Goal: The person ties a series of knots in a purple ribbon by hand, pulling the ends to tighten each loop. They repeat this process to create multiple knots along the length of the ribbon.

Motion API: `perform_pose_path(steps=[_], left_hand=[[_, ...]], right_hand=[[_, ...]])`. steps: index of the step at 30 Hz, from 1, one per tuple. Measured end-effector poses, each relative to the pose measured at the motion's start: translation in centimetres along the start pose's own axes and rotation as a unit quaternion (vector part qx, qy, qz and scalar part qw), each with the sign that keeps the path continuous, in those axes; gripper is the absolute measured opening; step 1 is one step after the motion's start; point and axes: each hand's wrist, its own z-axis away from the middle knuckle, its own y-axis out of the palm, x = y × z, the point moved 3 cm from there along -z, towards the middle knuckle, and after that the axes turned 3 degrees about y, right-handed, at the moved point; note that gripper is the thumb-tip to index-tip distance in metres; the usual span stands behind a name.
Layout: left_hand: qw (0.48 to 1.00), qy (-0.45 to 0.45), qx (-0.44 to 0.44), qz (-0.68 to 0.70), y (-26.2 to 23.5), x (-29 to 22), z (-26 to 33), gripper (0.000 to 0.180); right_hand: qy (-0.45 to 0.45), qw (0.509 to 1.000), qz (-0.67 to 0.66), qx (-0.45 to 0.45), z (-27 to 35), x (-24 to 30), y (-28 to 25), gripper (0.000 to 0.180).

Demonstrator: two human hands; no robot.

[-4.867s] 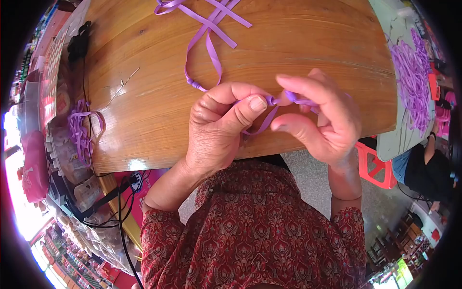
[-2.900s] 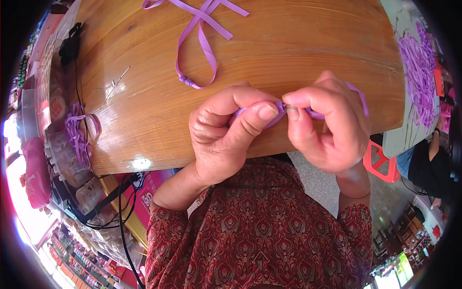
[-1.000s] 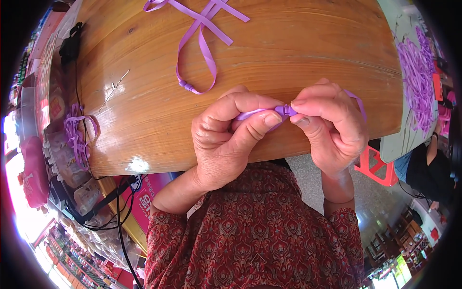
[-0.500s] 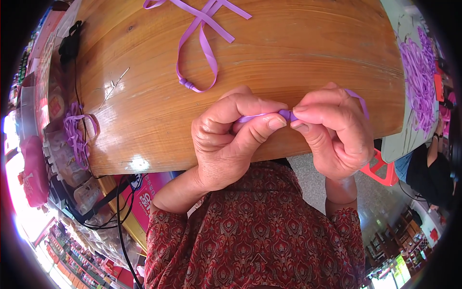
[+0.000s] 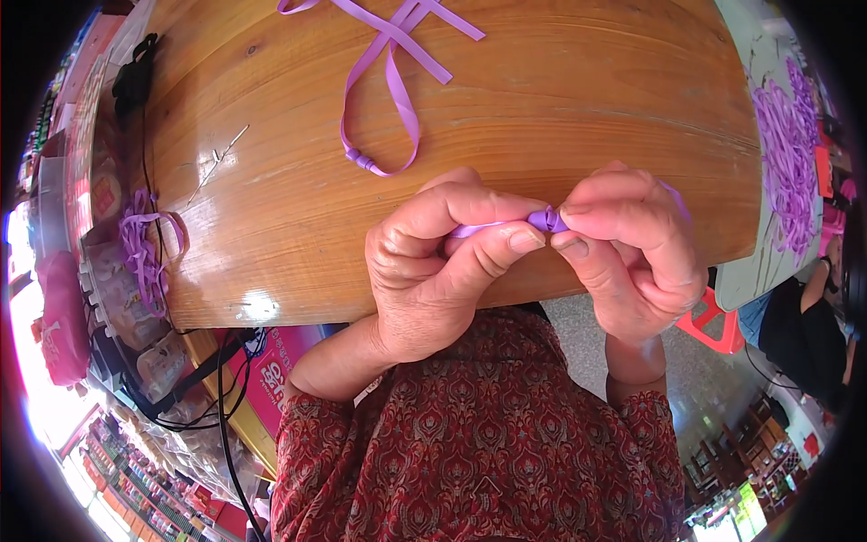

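Between my two hands, over the table's near edge, is a purple ribbon (image 5: 545, 219) with a small knot in it. My left hand (image 5: 442, 253) pinches the ribbon just left of the knot, thumb against forefinger. On the knot's right side, my right hand (image 5: 632, 248) grips it between thumb and fingertips. One end of the ribbon shows behind the right hand; the rest is hidden in the palms. Farther off on the table lies another purple ribbon (image 5: 404, 95), looped, with a knot (image 5: 359, 159) at the loop's near end.
Purple ribbons hang in a bunch (image 5: 143, 244) at the wooden table's (image 5: 578, 99) left edge, beside a black cable. A thin metal tool (image 5: 219, 160) lies nearby. At right, a pale table holds a purple ribbon heap (image 5: 787, 163); below are a red stool (image 5: 713, 323) and another person (image 5: 799, 334).
The knot between my fingertips shows more and looks turned. Both hands have shifted very slightly, still pinching the ribbon. The whole view has moved a little.
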Motion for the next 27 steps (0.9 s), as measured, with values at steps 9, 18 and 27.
perform_pose_path(steps=[9, 18, 27], left_hand=[[1.0, -0.016, 0.011, -0.011, 0.0, -0.1, -0.1, 0.012], [0.998, 0.031, 0.016, -0.059, -0.1, -0.3, -0.2, 0.014], [0.996, 0.058, 0.021, -0.067, 0.0, -0.5, -0.2, 0.014]], right_hand=[[0.018, 0.999, 0.026, 0.037, -0.7, 0.6, -0.5, 0.018], [-0.002, 0.997, 0.049, 0.067, -1.2, 0.9, -0.9, 0.016], [-0.005, 0.997, 0.051, 0.053, -0.9, 0.9, -0.7, 0.016]])
